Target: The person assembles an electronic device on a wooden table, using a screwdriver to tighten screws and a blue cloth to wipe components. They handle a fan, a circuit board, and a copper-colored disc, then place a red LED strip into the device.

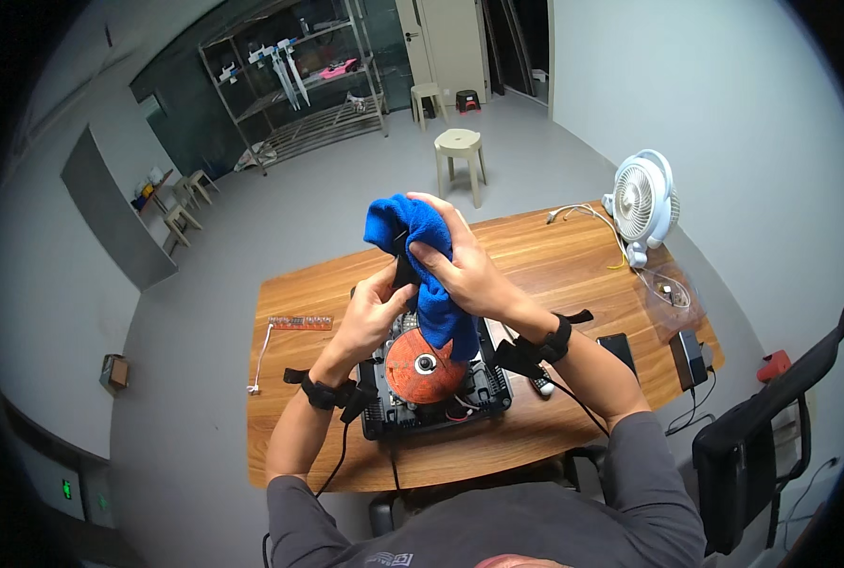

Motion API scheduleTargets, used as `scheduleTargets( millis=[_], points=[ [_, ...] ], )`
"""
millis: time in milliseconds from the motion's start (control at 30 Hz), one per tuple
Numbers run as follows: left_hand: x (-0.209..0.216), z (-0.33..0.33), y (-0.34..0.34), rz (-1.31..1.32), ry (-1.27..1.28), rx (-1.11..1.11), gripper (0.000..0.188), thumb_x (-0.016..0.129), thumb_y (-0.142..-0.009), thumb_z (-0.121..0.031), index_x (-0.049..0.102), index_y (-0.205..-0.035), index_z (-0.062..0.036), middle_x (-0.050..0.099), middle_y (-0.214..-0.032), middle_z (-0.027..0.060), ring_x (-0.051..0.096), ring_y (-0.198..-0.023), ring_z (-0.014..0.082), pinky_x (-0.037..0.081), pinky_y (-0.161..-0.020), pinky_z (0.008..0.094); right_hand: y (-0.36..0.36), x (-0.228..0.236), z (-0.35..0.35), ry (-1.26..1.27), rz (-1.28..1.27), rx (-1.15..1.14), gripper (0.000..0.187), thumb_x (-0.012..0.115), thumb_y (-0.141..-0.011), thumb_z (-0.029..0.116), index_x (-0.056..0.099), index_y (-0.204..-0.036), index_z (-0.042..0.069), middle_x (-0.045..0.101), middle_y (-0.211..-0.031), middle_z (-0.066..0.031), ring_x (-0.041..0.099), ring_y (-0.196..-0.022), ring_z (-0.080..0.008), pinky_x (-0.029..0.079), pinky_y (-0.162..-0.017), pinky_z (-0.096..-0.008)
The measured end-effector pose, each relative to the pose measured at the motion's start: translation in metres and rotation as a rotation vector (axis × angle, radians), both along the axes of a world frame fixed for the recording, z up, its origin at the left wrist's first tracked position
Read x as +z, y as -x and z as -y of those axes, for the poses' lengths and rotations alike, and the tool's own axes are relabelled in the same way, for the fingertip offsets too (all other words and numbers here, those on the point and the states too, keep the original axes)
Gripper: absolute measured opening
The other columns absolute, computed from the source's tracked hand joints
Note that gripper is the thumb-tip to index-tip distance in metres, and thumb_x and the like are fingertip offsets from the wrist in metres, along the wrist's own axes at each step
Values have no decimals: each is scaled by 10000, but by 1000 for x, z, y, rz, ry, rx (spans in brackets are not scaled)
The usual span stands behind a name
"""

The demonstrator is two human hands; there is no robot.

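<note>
My left hand (373, 305) and right hand (462, 268), raised above the tabletop (554, 270); both are closed around a blue cloth (420, 265) and a small dark object (404, 272) that the cloth and my fingers mostly hide, so its kind cannot be made out; the left hand pinches the object from below, the right hand presses the cloth over it from above, and the loose end of the cloth hangs down toward the opened black appliance (436, 383) beneath; inside this shallow black housing lies a round copper-coloured coil disc (424, 367), partly covered at its upper right by the cloth, with red wiring at its lower edge too small to trace; black straps wrap both my wrists, and a cable runs from each toward me; the wooden tabletop also carries a white fan (641, 202) at its far right corner, a dark phone (618, 348), a small black box (689, 356) near the right edge, and a narrow strip of reddish parts (300, 323) at the left; beyond stand a pale stool (460, 156) on the grey floor and a metal shelf rack (299, 80) against the far wall; a black chair (763, 435) is cut off at the right rim.
</note>
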State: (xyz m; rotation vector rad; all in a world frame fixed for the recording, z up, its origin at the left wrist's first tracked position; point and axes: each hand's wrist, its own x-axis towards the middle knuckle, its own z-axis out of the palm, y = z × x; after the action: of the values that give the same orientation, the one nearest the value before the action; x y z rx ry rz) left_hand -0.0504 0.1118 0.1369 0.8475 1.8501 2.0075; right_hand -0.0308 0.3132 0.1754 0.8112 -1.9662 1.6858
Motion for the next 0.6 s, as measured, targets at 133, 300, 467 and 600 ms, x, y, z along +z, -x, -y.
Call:
scheduleTargets(
  millis=[133,300,467,600],
  points=[
    [-12,3,3,71,-44,-25,306,615,-1038,-144,594,-1304,4,644,-1045,-33,553,-885,40,473,-770,220,11,-9,5,100,8,-58,481,667,-989,202,478,-1401,42,582,-1264,-221,599,-1188,-324,468,-1027,-408],
    [-15,5,-2,56,-23,-38,263,605,-1046,-153,596,-1270,-15,642,-1065,-30,561,-902,44,481,-785,234,15,-8,6,143,-6,-146,399,677,-990,219,535,-1287,-6,696,-1080,-204,698,-1020,-280,540,-896,-384],
    [-26,10,-3,172,-76,5,319,561,-1032,-83,560,-1346,-22,650,-1126,-19,603,-976,73,511,-861,255,18,-9,7,97,50,-238,392,710,-972,253,556,-1228,-1,727,-984,-208,743,-899,-290,574,-764,-379],
    [-20,10,-7,161,-247,-192,612,541,-996,-56,342,-1575,-43,613,-1293,61,600,-1127,154,490,-980,301,10,-2,4,66,127,-305,400,719,-967,268,556,-1219,3,723,-982,-209,740,-894,-298,574,-761,-381]
  ],
)
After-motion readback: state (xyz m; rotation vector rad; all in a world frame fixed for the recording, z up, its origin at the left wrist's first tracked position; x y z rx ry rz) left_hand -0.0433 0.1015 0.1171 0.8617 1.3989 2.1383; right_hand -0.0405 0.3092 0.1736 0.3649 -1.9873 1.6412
